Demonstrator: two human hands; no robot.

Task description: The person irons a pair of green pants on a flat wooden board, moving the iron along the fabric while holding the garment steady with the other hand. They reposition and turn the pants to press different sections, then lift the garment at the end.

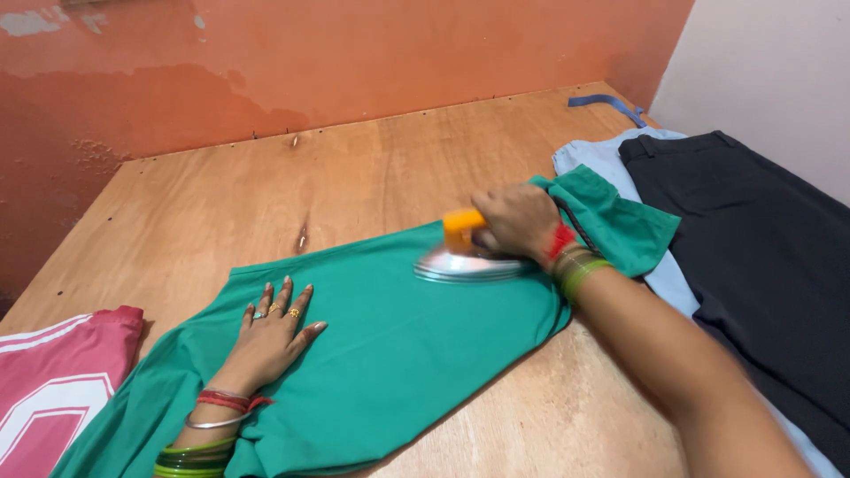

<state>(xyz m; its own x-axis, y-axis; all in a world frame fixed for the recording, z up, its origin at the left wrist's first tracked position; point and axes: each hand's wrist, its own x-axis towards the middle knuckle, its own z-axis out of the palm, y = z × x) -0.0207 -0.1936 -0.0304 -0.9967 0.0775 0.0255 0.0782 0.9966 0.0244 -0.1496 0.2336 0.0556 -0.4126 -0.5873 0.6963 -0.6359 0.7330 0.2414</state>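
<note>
4 garments (pixel 390 345), 1 iron (pixel 465 257), 2 hands (pixel 274 341)

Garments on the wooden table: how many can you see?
4: a green garment mid-table under the iron, a pink one at the left edge, a light blue one and a black one on the right. Others may lie underneath.

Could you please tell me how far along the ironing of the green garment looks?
Midway: the green garment lies mostly smooth under the flat left hand. The right hand grips the iron at its far end, where bunched fabric remains unpressed.
</note>
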